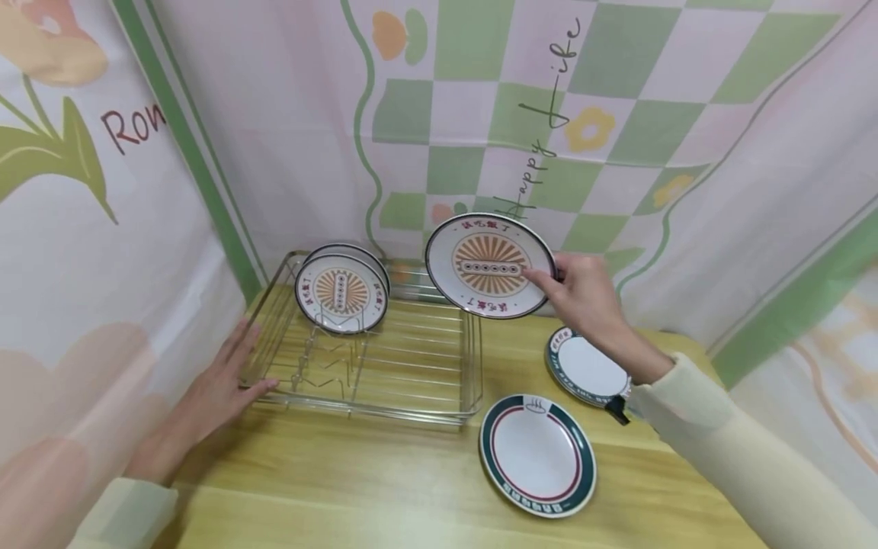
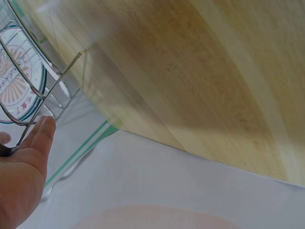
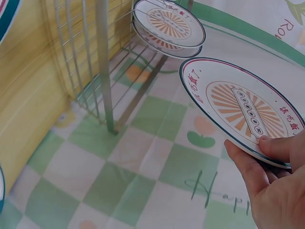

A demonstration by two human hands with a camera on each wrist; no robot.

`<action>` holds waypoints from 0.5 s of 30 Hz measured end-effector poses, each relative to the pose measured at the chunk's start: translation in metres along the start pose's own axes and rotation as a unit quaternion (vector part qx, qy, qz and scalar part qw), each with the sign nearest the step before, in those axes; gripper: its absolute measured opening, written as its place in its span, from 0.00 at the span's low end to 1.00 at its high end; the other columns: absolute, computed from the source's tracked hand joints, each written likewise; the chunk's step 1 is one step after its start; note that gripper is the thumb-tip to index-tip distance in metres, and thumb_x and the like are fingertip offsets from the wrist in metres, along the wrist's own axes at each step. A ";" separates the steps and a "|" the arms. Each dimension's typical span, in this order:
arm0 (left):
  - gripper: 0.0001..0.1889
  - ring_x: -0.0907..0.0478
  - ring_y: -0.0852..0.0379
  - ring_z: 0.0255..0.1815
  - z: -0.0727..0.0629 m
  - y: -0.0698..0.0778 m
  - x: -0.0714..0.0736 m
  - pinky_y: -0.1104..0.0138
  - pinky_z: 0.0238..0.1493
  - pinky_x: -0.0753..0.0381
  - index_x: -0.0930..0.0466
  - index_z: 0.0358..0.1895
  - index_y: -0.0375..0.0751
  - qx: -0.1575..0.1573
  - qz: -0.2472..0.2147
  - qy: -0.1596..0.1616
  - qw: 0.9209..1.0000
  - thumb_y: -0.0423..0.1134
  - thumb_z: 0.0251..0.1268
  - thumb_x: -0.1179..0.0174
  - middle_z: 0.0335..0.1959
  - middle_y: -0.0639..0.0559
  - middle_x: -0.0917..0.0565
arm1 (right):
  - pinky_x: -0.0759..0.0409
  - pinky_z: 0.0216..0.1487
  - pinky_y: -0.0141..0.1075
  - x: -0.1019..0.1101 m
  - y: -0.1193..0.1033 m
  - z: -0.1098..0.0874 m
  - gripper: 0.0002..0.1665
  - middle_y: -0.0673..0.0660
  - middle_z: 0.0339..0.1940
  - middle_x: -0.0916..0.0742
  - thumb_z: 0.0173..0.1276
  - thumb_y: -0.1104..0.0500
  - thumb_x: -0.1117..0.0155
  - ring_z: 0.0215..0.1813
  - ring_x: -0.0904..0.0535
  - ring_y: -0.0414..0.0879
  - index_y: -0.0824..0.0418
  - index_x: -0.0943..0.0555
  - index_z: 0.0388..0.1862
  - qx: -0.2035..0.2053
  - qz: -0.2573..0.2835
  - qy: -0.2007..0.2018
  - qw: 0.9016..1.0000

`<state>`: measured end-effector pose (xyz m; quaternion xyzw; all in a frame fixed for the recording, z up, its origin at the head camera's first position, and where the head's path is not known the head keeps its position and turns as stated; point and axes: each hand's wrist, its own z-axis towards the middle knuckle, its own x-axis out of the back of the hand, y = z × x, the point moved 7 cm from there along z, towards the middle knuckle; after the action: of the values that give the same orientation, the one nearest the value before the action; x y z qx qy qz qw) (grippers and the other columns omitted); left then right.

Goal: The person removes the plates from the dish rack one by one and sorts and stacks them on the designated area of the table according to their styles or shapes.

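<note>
Sunburst-print plate [image 1: 491,265]: held up near the right end of the wire rack [image 1: 411,413]. Likely stiff, fairly light, slick, breakable. Your right hand [image 1: 586,293] pinches its rim, thumb on face: sound hold. Your left hand [image 1: 213,393], fingers extended, touches the rack.

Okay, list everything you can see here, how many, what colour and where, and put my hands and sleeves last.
Held plate: one, white with orange sunburst, raised in the right hand
Racked plates: two, white with orange sunbursts, standing at the rack's left rear
Dish rack: one, silver wire, on the table
Near plate: one, white, dark green rim, right of the rack
Far plate: at least one, white, dark green rim, by the right forearm
Table: one, yellowish wood, underneath
Patterned cloth: count unclear, white, pink, green, behind and beside the table
Left hand: one, at the rack's near left corner
Right hand: one, pinching the held plate
Sleeves: two, cream, on both arms
</note>
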<state>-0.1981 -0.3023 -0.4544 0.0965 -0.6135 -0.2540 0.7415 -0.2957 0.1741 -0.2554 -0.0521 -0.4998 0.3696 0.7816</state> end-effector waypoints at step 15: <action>0.55 0.39 0.14 0.73 0.000 -0.005 -0.002 0.20 0.57 0.30 0.70 0.88 0.52 0.016 -0.001 -0.011 1.000 0.57 0.77 0.37 0.89 0.46 0.70 | 0.39 0.10 0.28 0.056 0.044 -0.050 0.15 0.64 0.24 0.10 0.76 0.59 0.29 0.13 0.32 0.38 0.71 0.12 0.34 -0.047 -0.056 -0.006 0.997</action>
<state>-0.1998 -0.3059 -0.4587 0.1059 -0.6256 -0.2460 0.7327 -0.2652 0.2557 -0.2588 -0.0584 -0.5237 0.3013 0.7947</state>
